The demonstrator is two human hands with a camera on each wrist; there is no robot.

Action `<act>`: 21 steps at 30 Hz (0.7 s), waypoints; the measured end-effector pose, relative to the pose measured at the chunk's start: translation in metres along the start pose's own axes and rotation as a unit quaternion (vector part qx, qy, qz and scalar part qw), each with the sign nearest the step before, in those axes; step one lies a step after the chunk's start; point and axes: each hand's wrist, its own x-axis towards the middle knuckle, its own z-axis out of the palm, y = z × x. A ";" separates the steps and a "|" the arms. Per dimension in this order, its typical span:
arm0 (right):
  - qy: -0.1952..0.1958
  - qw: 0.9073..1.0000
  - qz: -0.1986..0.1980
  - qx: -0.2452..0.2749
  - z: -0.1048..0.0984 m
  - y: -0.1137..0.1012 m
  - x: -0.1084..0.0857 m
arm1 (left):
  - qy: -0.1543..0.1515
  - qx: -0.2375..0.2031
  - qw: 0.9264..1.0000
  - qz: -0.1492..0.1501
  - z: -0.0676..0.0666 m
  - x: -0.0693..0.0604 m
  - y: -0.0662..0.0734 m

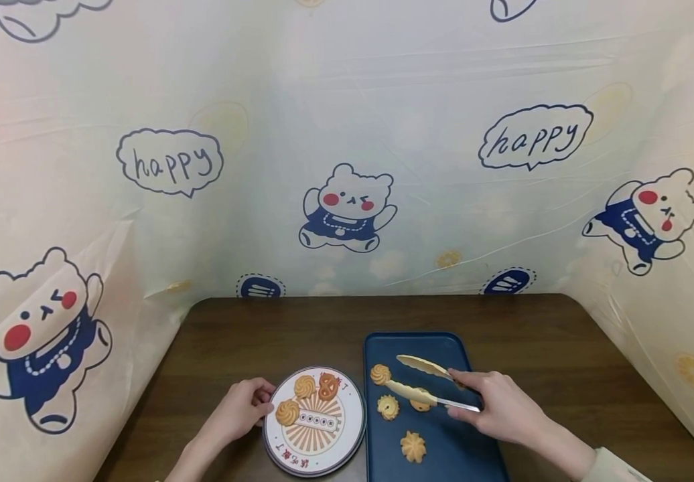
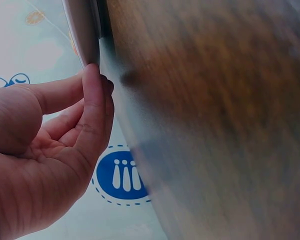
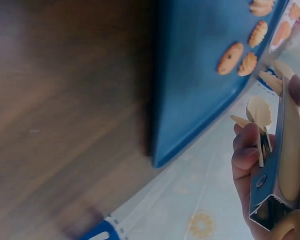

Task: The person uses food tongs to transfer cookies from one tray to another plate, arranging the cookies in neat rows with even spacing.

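My left hand (image 1: pixel 235 415) pinches the left rim of a round white plate (image 1: pixel 352 415); the left wrist view shows thumb and fingertips at the plate's edge (image 2: pixel 82 30). Two swirl cookies (image 1: pixel 287 412) and a pretzel-shaped one (image 1: pixel 328 387) lie on the plate. Metal tongs with cream tips (image 1: pixel 410 391) are gripped by my right hand (image 1: pixel 506 408) above a dark blue tray (image 1: pixel 455 455). The tips are spread apart, with nothing between them, and the nearer arm partly covers one cookie (image 1: pixel 421 405). In the right wrist view, fingers and thumb wrap the tongs (image 3: pixel 290 145).
Several cookies lie on the tray, including a star-shaped one (image 1: pixel 413 447) towards the front and two near the left edge. Plate and tray stand side by side on a brown wooden table (image 1: pixel 232 341). A printed curtain (image 1: pixel 262 221) surrounds its back and sides.
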 end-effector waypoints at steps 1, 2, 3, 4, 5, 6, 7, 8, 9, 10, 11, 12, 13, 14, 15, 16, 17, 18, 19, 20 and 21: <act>-0.002 1.000 0.005 0.002 0.000 0.002 -0.004 | 0.000 0.000 1.000 0.000 0.000 0.000 0.000; -0.003 1.000 0.008 0.005 0.000 0.003 -0.008 | 0.000 0.000 1.000 -0.002 0.000 0.000 0.000; -0.006 1.000 0.011 0.007 0.000 0.005 -0.011 | 0.000 0.000 1.000 -0.002 0.000 0.000 0.000; -0.008 1.000 0.015 0.009 0.000 0.007 -0.015 | 0.000 0.000 1.000 -0.002 0.000 0.001 -0.001; -0.010 1.000 0.019 0.011 0.000 0.008 -0.018 | 0.000 0.000 1.000 -0.002 0.000 0.001 -0.001; -0.012 1.000 0.022 0.010 0.001 0.009 -0.022 | -0.001 0.001 1.000 -0.002 0.000 0.001 -0.001; -0.013 1.000 0.025 0.011 0.001 0.010 -0.025 | -0.001 0.001 1.000 -0.001 0.000 0.001 -0.001; -0.013 1.000 0.026 0.007 0.002 0.012 -0.027 | -0.001 0.001 1.000 -0.001 0.000 0.001 -0.001; -0.014 0.999 0.029 0.001 0.003 0.013 -0.030 | -0.002 0.002 1.000 0.000 0.000 0.002 -0.001; -0.015 0.999 0.031 -0.002 0.004 0.014 -0.032 | -0.002 0.002 1.000 0.000 0.000 0.002 -0.001; -0.018 0.999 0.034 -0.006 0.005 0.014 -0.034 | -0.003 0.002 1.000 0.000 0.000 0.002 -0.002; -0.019 0.999 0.035 -0.012 0.005 0.015 -0.035 | -0.003 0.002 1.000 0.001 0.000 0.002 -0.002; -0.021 0.999 0.038 -0.017 0.006 0.016 -0.037 | -0.004 0.001 1.000 0.002 0.000 0.002 -0.002; -0.023 0.999 0.040 -0.023 0.006 0.017 -0.038 | -0.004 0.001 1.000 0.002 0.000 0.002 -0.002; -0.025 0.998 0.044 -0.025 0.007 0.017 -0.039 | -0.004 0.001 1.000 0.004 0.000 0.002 -0.002; -0.028 0.998 0.047 -0.026 0.008 0.018 -0.041 | -0.004 0.000 1.000 0.005 0.000 0.002 -0.002; -0.028 0.998 0.049 -0.030 0.008 0.019 -0.042 | -0.005 0.000 1.000 0.006 0.000 0.002 -0.003; -0.026 0.998 0.049 -0.032 0.009 0.019 -0.043 | -0.005 -0.001 1.000 0.007 0.000 0.002 -0.003; -0.026 0.998 0.052 -0.033 0.010 0.020 -0.044 | -0.005 -0.001 1.000 0.008 0.000 0.002 -0.003; -0.023 0.998 0.051 -0.034 0.011 0.020 -0.045 | -0.005 -0.001 1.000 0.009 0.000 0.002 -0.003; -0.023 0.998 0.051 -0.033 0.012 0.021 -0.046 | -0.005 -0.001 1.000 0.010 0.000 0.002 -0.003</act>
